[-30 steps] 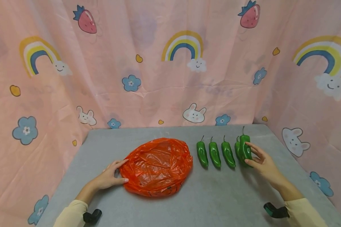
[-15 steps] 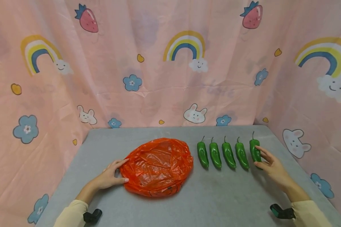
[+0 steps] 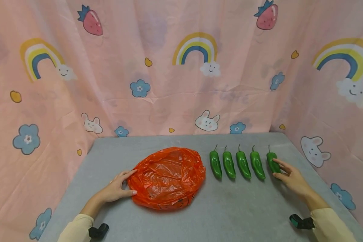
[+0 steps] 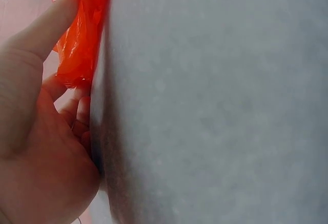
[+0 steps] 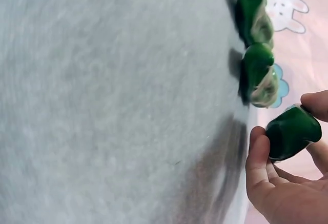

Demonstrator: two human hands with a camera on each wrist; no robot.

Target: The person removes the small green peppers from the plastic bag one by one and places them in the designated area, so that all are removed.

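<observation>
In the head view, a row of glossy green chili peppers (image 3: 242, 165) lies on the grey table, stems toward the back. At the row's right end my right hand (image 3: 291, 178) pinches one more green chili pepper (image 3: 273, 162) between thumb and fingers; the right wrist view shows this pepper (image 5: 293, 133) end-on. On the left is a crumpled orange-red plastic bag (image 3: 167, 178) with its mouth spread. My left hand (image 3: 116, 188) touches its left side, thumb and index finger straight and apart. Its remaining fingers lie partly under the bag (image 4: 84, 34) in the left wrist view.
Pink printed curtains (image 3: 157, 107) hang behind the grey table (image 3: 230, 215) and along both its sides. A black wrist device (image 3: 300, 222) sits at each cream sleeve. Bare tabletop lies in front of the peppers.
My right hand has carried its pepper rightward from over the fourth pepper and lowered it to the row's right end. The left hand and bag have stayed put.
</observation>
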